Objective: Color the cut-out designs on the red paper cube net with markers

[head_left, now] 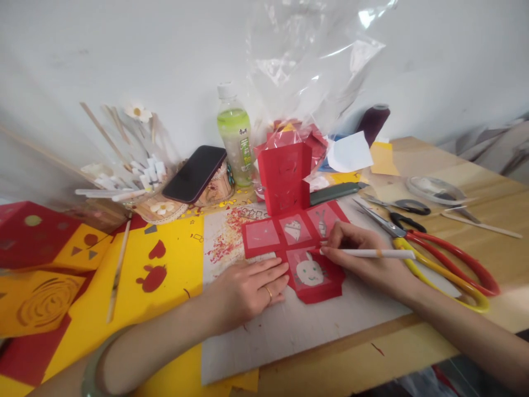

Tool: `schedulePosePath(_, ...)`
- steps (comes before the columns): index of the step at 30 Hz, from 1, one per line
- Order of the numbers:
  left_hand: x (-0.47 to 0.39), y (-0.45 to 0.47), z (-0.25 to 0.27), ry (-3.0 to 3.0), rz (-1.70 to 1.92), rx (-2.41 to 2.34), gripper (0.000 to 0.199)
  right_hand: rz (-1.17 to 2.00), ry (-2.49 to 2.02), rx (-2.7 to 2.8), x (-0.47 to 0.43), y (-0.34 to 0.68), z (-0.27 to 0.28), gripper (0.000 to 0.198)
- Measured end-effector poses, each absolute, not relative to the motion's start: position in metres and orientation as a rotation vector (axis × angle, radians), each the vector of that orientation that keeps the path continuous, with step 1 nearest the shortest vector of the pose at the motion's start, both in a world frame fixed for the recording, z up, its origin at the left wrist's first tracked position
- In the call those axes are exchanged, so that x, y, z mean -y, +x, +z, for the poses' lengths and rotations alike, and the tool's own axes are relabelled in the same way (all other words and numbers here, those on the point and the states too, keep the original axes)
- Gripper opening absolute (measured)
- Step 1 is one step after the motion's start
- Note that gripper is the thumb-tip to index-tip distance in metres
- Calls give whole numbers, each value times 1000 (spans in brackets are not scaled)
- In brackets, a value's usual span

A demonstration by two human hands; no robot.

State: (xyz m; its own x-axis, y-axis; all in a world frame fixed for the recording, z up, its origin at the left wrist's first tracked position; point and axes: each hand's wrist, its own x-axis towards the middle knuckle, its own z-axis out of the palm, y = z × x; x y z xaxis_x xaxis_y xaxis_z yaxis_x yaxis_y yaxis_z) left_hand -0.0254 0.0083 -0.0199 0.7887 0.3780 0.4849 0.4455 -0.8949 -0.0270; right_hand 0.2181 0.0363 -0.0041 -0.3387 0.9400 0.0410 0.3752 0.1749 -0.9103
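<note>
My right hand [351, 245] is closed round a white marker pen [378, 253], its tip at the upper edge of a clear-windowed panel. That panel, with a white rabbit face [309, 272] in its window, belongs to a red paper cutout [285, 251] shaped like an unfolded box. Other windows in it show a heart and a slim figure; its far part stands folded up. My left hand [256, 286] lies flat, fingers stretched, with the fingertips at the cutout's left edge. Under both is a grey board [235, 347].
Large scissors [446, 259] with red and yellow handles lie right of my right hand, near small black scissors [400, 207] and a utility knife [336, 193]. Behind stand a green drink bottle [235, 135] and a phone [196, 173]. Yellow paper [165, 325] covers the left.
</note>
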Motion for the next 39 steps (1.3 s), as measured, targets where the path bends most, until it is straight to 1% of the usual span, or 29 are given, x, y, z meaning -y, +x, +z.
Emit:
schedulePosePath(5,-8,-25,-21,-2834,-732,661,22,1171,-1229,1834,-37,218,-5,27)
schedulePosePath(10,-8,-25,-19,-2829,-705,653,23,1138,-1240,1823,-36,219,-6,26)
schedulePosePath(15,-8,-26,-19,-2826,-700,652,23,1200,-1219,1818,-36,220,-7,26)
schedulePosePath(19,-8,-26,-19,-2830,-688,648,23,1138,-1251,1828,-37,220,-8,26)
schedulePosePath(24,-8,-26,-19,-2828,-700,648,23,1198,-1223,1828,-35,221,-7,26)
schedulePosePath(28,-9,-25,-18,-2825,-716,652,23,1141,-1244,1843,-36,221,-6,26)
schedulePosePath(33,-8,-25,-19,-2833,-715,653,22,1184,-1219,1847,-36,221,-6,27)
schedulePosePath(39,-8,-25,-20,-2835,-723,657,22,1144,-1239,1868,-36,221,-6,25)
